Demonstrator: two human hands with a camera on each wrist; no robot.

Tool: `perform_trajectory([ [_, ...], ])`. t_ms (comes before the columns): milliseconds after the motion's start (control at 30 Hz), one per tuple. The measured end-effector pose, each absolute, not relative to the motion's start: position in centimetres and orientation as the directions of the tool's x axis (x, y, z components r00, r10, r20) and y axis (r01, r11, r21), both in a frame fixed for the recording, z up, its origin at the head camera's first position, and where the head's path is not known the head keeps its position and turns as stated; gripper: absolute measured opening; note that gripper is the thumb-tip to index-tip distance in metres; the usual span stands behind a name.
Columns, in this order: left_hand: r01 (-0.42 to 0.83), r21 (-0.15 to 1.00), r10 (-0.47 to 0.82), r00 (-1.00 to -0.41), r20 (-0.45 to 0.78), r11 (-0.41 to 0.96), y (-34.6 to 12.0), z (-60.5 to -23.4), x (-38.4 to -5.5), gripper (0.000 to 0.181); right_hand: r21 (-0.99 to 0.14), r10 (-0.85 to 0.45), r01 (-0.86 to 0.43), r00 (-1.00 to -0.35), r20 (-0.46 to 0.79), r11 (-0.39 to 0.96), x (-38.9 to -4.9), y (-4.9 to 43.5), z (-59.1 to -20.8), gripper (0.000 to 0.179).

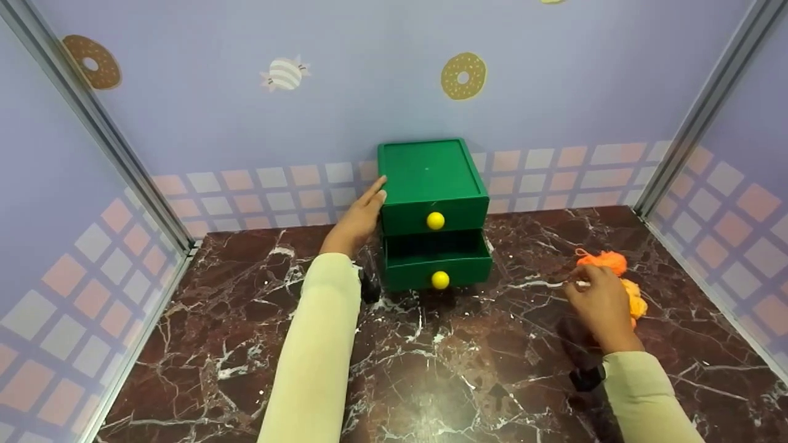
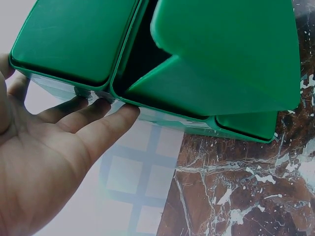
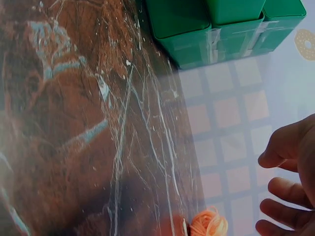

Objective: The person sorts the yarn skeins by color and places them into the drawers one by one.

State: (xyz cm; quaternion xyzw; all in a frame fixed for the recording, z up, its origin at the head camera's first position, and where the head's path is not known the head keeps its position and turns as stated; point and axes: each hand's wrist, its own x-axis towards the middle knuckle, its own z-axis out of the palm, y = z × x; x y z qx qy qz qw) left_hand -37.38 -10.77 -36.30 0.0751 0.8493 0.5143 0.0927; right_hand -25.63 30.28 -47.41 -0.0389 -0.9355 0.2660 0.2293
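Observation:
A green drawer unit (image 1: 431,169) stands against the back wall. Its lower visible drawer (image 1: 400,275), with a yellow knob (image 1: 440,280), is pulled out; the top drawer (image 1: 403,216) is closed. My left hand (image 1: 360,221) rests on the unit's left side, its fingers (image 2: 110,129) extended along the wall of the casing. At the right, my right hand (image 1: 600,301) hovers over balls of yarn, thumb and fingers apart with nothing between them in the right wrist view. Bright orange yarn (image 1: 609,262) lies beyond that hand, and yellow-orange yarn (image 1: 635,300) is partly hidden behind it.
The dark red marbled tabletop (image 1: 492,344) runs up to a lilac back wall (image 1: 369,92) printed with sweets and checks. Side panels with metal corner posts (image 1: 695,104) close in the left and right. Clear tape (image 3: 214,46) strips the unit's side.

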Motion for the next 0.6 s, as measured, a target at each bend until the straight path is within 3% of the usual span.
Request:
perform_trajectory([
  [600, 0.035, 0.893, 0.227, -0.971, -0.077, 0.449, -10.8, -36.4, -37.5, 0.050, -0.391, 0.152, 0.007, -0.928, 0.341, 0.920, -24.1, 32.3, -47.2, 0.027],
])
